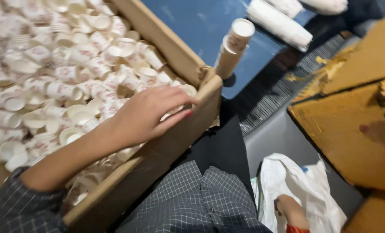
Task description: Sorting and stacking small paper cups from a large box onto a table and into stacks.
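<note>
Blue bench (pixel 192 26) lies beyond a cardboard box (pixel 175 138) heaped with paper cups (pixel 63 90). Left hand (pixel 147 114), fingers loosely spread, reaches for cups at the box's near corner; closing on one seemingly comes next. Right hand unseen.

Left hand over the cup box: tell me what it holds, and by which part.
Cannot be told for sure. The left hand lies over loose paper cups at the corner of the cardboard box; its fingers touch a cup's rim there, but no closed grip shows.
</note>
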